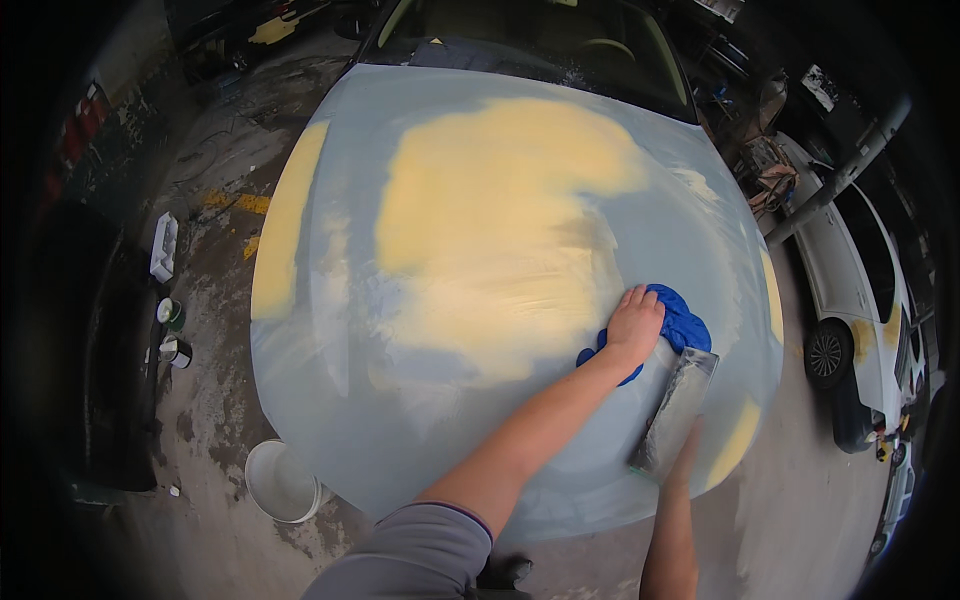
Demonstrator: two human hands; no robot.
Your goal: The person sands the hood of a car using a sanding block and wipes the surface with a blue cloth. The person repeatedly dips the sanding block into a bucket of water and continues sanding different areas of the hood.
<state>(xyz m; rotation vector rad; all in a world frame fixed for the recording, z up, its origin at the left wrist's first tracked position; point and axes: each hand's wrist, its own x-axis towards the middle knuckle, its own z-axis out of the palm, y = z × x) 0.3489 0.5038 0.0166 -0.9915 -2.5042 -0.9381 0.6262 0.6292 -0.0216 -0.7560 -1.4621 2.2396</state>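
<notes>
A pale grey car hood [330, 400] with large yellow filler patches [490, 220] fills the middle of the view. My left hand [635, 325] reaches across and presses flat on a crumpled blue cloth [685, 320] lying on the hood's right side. Just below it, my right hand [686, 462] holds a long flat grey sanding block [675, 410] against the hood, its far end beside the cloth. The block hides most of that hand's fingers.
A white bucket [280, 482] stands on the concrete floor at the hood's near left corner. Two small cans [172, 333] and a white container [163, 246] sit further left. A white car [850, 300] is parked on the right. The windshield [530, 40] lies beyond the hood.
</notes>
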